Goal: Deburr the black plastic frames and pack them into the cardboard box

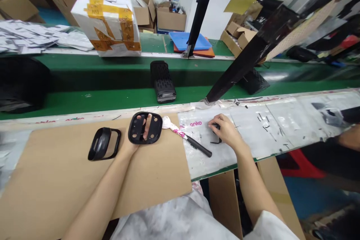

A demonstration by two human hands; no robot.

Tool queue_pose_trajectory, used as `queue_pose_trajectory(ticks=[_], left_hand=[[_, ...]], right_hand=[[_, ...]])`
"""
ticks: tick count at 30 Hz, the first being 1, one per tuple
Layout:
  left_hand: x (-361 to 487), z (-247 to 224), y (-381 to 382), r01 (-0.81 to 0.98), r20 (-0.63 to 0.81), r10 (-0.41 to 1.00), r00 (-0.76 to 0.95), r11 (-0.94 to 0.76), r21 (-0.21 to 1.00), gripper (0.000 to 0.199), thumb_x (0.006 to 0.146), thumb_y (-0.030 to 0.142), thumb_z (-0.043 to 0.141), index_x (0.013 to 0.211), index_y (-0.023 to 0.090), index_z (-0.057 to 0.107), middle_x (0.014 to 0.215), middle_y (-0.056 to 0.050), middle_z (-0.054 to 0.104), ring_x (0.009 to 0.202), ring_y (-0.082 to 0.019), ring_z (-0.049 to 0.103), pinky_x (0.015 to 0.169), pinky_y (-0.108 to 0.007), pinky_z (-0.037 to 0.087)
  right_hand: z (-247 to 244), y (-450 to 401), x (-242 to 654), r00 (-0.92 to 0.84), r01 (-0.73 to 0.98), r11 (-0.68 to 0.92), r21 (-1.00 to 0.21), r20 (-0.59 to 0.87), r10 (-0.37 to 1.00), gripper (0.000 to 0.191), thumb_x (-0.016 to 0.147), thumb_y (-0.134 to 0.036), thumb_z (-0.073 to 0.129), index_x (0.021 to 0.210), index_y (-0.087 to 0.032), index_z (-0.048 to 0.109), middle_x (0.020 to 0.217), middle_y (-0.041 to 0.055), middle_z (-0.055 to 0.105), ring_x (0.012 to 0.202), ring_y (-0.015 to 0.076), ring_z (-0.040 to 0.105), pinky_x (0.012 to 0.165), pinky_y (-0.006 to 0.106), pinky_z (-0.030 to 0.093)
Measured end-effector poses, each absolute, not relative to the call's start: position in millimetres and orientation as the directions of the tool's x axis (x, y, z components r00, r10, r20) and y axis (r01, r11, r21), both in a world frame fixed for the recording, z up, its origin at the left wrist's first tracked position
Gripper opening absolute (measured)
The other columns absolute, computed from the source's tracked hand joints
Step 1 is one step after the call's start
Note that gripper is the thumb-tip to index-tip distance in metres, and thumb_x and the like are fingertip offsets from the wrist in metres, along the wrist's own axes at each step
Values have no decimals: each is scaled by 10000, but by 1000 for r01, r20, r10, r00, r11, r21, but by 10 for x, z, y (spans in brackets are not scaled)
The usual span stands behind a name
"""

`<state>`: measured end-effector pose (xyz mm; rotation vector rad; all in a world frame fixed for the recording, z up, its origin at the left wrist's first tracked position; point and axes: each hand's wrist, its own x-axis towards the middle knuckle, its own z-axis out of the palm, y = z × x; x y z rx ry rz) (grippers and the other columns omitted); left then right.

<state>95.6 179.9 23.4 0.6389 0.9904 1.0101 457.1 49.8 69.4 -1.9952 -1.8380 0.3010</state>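
Facing camera, black plate (140, 127), long axis unclear

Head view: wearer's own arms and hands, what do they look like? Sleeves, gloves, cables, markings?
Left hand and right hand: no gloves. Left forearm and right forearm: bare, no cables or markings visible. Short whitish sleeve on the right arm; left sleeve not visible.

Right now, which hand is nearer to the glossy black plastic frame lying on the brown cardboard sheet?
Left. The left hand, holding a squarish black plastic plate, is just right of the frame; the right hand is much farther right, beyond the black-handled tool.
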Motion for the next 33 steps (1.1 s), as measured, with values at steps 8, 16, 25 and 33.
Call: queue_pose_trajectory(ticks=[8,16,25,33], left_hand=[[982,279,1860,-476,-313,948,60,302,826,454,569,347,946,926,178,721,919,1,771,864,-177,730,760,-246,583],[981,207,1864,-494,-302,951,65,294,818,362,622,314,929,886,191,714,902,-7,776,872,-198,742,705,-247,589],[939,233,1858,-492,-259,910,323,395,776,321,831,406,758,1005,138,737,561,28,590,391,-92,451,388,-215,354],[933,167,1868,-504,-197,909,367,372,780,340,889,426,716,1048,126,710,614,25,587,423,-73,450,433,-200,359]], right_hand=[[862,345,4742,132,869,-109,-482,15,991,185,894,-214,588,973,-247,752,1023,67,709,855,233,687,811,395,558],[775,803,4279,299,598,1,-801,224,928,203,889,-388,732,987,-211,722,893,47,784,752,219,772,728,357,619],[601,1393,3586,357,282,235,-930,329,874,203,899,-369,745,1003,-211,673,909,64,792,841,233,805,648,313,664],[228,1411,3504,374,651,369,-663,703,605,95,884,-246,732,976,-222,723,1014,69,809,974,260,799,826,432,694]])
